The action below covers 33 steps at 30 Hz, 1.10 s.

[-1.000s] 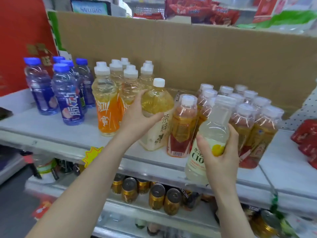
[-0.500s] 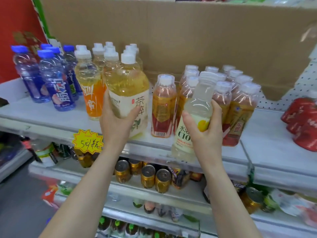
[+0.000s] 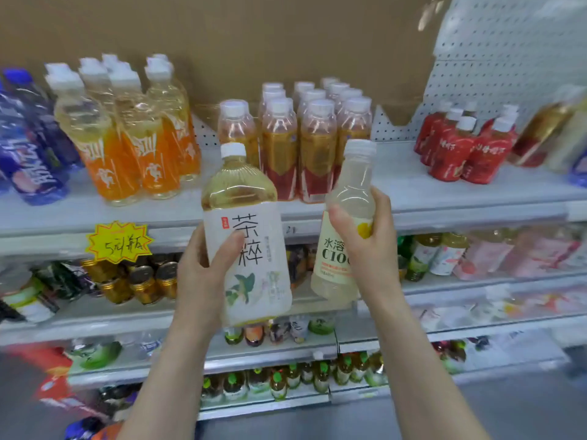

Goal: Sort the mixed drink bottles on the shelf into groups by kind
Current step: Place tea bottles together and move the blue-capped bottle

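Compared with half a second ago, both held bottles have come away from the rows and now sit lower in the frame, in front of the shelf [image 3: 444,198] edge rather than among the standing drinks, and red-labelled bottles [image 3: 467,147] have come into view at the right. The left hand [image 3: 203,281] is wrapped around the lower body of the large tea bottle [image 3: 244,230], thumb across the white label, holding it upright at the centre of the frame. The right hand [image 3: 371,246] grips the pale lemon drink bottle [image 3: 346,223] around its middle, tilted slightly with its cap leaning right, just beside the tea bottle but not touching it. Both forearms rise from the bottom edge, angled inward. Behind, on the shelf, orange-labelled bottles [image 3: 127,138] stand at the upper left beside blue bottles [image 3: 28,144] at the far left edge, and amber bottles with red labels [image 3: 305,144] are grouped at the centre. A yellow starburst price tag [image 3: 119,242] hangs on the shelf edge at left.
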### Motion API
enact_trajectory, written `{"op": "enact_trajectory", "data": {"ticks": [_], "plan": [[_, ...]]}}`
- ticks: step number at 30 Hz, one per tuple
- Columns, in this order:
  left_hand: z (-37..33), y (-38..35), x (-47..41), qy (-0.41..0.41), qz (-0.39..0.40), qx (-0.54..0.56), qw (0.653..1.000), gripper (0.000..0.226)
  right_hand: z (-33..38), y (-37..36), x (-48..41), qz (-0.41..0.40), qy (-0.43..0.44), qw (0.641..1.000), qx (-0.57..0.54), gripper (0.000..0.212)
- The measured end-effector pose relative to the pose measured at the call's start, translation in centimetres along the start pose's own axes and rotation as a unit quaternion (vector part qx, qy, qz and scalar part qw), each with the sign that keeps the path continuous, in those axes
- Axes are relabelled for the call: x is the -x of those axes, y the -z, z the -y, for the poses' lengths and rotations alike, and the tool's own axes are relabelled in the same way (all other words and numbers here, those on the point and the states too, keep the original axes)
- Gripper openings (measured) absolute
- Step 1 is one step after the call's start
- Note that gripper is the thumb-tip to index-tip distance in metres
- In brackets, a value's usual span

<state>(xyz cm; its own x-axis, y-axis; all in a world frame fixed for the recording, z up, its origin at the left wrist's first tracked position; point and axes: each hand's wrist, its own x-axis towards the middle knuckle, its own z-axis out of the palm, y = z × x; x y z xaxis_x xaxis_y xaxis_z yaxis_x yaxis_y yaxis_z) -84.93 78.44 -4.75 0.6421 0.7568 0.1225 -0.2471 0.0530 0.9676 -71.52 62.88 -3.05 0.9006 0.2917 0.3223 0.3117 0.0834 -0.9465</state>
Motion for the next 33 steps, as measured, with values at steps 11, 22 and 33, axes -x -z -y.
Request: {"op": "enact_trajectory", "data": {"ticks": [11, 22, 33], "plan": [[3.9, -13.1, 5.9, 0.071, 0.109, 0.008, 0.991, 0.039, -2.2, 15.7, 2.1, -0.116, -0.048, 0.992, 0.019, 0.048], [9.1, -37.7, 12.3, 0.045, 0.192, 0.04, 0.98, 0.049, -4.2, 41.4, -2.6, -0.195, -0.022, 0.977, 0.079, 0.054], [13.1, -59.1, 12.2, 0.006, 0.279, 0.026, 0.96, 0.055, -6.7, 59.8, -11.3, -0.252, -0.001, 0.96, 0.119, 0.059]]}}
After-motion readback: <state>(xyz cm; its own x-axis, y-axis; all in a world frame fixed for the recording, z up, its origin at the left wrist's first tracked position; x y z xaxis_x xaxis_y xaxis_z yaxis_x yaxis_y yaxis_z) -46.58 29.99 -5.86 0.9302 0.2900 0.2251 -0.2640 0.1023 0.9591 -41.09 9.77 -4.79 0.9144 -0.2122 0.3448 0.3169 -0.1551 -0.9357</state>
